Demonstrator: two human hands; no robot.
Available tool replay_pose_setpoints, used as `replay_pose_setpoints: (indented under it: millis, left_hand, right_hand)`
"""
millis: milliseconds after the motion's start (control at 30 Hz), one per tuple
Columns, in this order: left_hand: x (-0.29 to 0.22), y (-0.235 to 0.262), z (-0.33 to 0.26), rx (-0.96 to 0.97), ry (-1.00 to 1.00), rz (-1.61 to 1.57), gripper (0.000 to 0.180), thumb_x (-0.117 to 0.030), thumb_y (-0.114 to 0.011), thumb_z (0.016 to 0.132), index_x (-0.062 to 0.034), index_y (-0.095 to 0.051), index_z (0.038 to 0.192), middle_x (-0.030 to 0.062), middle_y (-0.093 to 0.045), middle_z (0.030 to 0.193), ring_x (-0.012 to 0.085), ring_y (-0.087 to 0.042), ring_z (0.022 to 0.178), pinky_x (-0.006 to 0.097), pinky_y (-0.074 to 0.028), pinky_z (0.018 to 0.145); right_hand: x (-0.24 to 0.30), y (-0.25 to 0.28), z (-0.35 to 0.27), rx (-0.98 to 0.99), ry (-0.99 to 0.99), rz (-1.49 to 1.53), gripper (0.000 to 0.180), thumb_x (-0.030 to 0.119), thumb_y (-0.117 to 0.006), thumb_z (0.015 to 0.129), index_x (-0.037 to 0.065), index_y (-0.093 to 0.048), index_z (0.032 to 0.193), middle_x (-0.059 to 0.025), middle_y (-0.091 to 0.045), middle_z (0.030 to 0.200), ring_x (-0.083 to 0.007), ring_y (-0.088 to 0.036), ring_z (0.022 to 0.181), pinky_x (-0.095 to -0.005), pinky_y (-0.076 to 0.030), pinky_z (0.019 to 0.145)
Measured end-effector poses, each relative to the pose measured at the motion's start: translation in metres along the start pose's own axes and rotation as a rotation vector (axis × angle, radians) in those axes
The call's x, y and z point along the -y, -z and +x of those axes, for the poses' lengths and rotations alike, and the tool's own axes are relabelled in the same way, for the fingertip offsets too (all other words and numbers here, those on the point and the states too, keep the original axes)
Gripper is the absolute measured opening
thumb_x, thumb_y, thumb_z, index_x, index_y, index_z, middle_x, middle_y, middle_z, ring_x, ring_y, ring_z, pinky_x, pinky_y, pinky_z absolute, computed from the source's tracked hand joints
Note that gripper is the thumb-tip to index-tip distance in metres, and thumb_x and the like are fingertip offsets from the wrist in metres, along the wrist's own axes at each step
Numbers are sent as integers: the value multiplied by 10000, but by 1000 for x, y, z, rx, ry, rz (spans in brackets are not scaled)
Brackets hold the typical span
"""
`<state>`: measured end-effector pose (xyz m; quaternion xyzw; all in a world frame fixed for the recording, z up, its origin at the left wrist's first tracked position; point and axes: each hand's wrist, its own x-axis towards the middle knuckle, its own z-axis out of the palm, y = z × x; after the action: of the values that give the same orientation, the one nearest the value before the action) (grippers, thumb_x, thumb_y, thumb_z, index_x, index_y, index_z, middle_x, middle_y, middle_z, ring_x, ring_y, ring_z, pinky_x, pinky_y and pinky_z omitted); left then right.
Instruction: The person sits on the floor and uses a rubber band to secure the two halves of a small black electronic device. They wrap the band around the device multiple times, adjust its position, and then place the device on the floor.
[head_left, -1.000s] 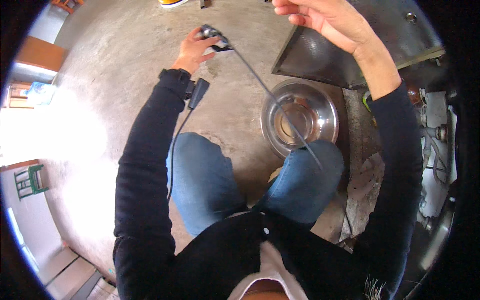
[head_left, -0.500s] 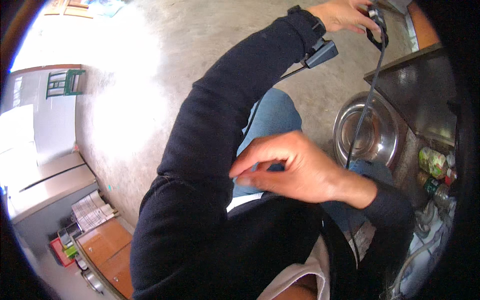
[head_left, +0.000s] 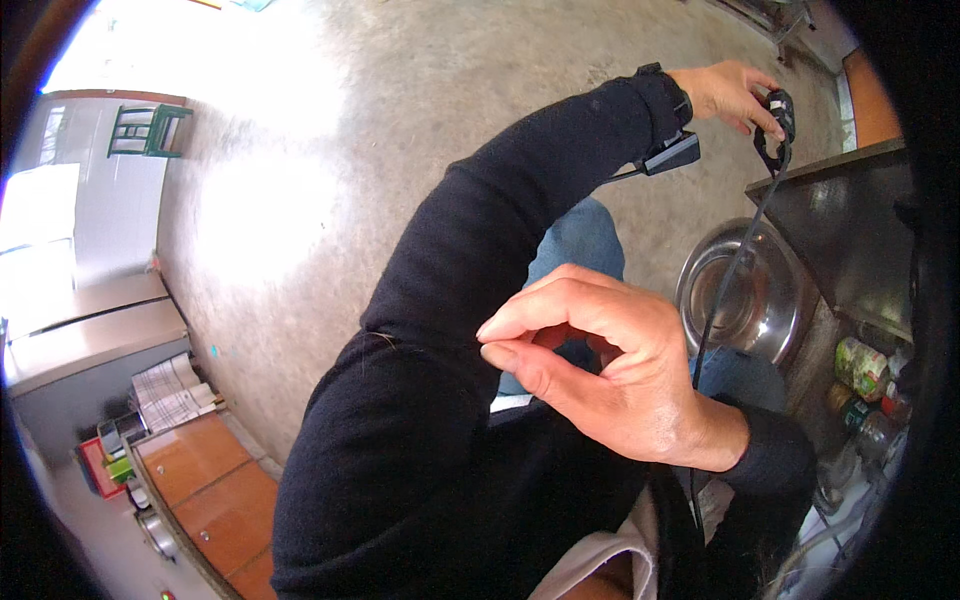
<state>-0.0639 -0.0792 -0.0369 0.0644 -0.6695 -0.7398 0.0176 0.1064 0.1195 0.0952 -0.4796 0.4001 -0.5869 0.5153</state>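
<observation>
My left arm in a black sleeve reaches across to the upper right. Out there my left hand [head_left: 735,95] grips a black looped strap [head_left: 778,130] with a small device on it, and a thin black cable [head_left: 735,265] runs down from it toward my body. Around my left wrist sits a black band with a box-shaped device [head_left: 670,155]. My right hand [head_left: 610,365] is raised beside the left sleeve, thumb and forefinger in a pinch; anything between the tips is too small to make out. A fine hair or thread [head_left: 382,340] lies on the left sleeve.
A shiny metal basin [head_left: 695,285] stands on the concrete floor to the right, beside a dark cabinet [head_left: 840,230]. Bottles [head_left: 860,370] lie below it. At left are a green stool [head_left: 148,132], a low orange-brown cabinet [head_left: 205,480] and folded checked cloth [head_left: 170,388].
Both hands sit lower and slightly farther right in view, the strap moving along with my left hand. My right fingertips have come away from the left sleeve, still pinched. The view has shifted too.
</observation>
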Motion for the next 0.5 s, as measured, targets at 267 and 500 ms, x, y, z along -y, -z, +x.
replay_pose_setpoints:
  millis: [267,500]
  left_hand:
    - [2,0,-8,17,-24,41,755,-219,-728,877,-90,-311,1493,112,-541,1329,193,-553,1184,344,-471,1013]
    - [-17,1,-23,-41,-151,-2,669,-108,-659,911,-105,-324,1490,93,-549,1278,174,-584,1117,334,-495,976]
  right_hand:
    - [5,12,2,164,44,-441,117,85,-730,821,38,-649,893,-106,-616,812,-265,-633,712,-354,-502,617]
    - [22,116,-9,-308,188,-440,187,68,-718,849,42,-651,1022,-67,-675,963,-133,-644,812,-285,-535,729]
